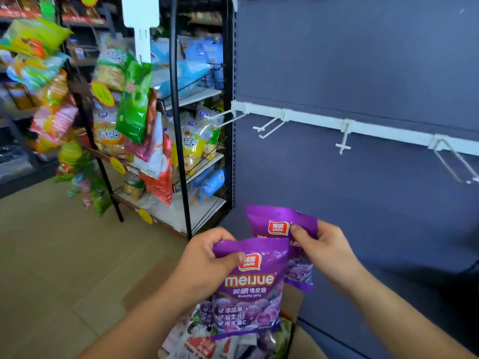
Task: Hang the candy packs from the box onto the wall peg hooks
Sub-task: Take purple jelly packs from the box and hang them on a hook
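My left hand grips the top edge of a purple gummy jelly pack, held upright and facing me. My right hand pinches a second purple pack just behind and to the right of the first. Both packs hang above an open cardboard box on the floor, with several more packs inside. A white rail on the dark blue wall panel carries several bare white peg hooks; the nearest ones jut out above the packs.
A black wire rack full of snack bags stands left of the wall panel. More bright bags hang on a stand at far left. Tan floor tiles spread to the left of the box.
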